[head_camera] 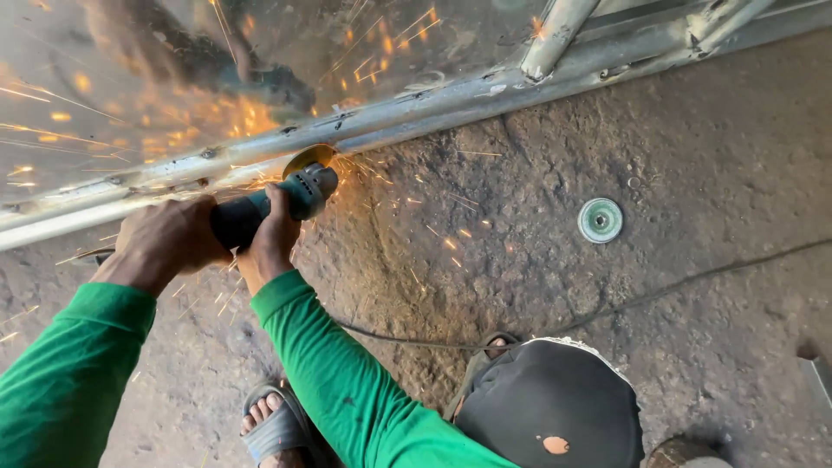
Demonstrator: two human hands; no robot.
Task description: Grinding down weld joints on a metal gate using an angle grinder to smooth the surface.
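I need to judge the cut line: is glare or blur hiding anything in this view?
Head view: sparks streak orange over the shiny sheet, whose reflections are smeared; the grinder disc is lost in spark glare on the metal frame; both hands and the floor look sharp.

Angle grinder (276,204): dark teal-green body, lying roughly level, gripped along its rear and mid body, head end pointing up and to the right. Its disc (308,159) is pressed edge-on against the grey steel tube frame (433,108), which runs diagonally from lower left to upper right just above the ground. Orange sparks (381,186) spray out from the contact point on both sides of the tube.
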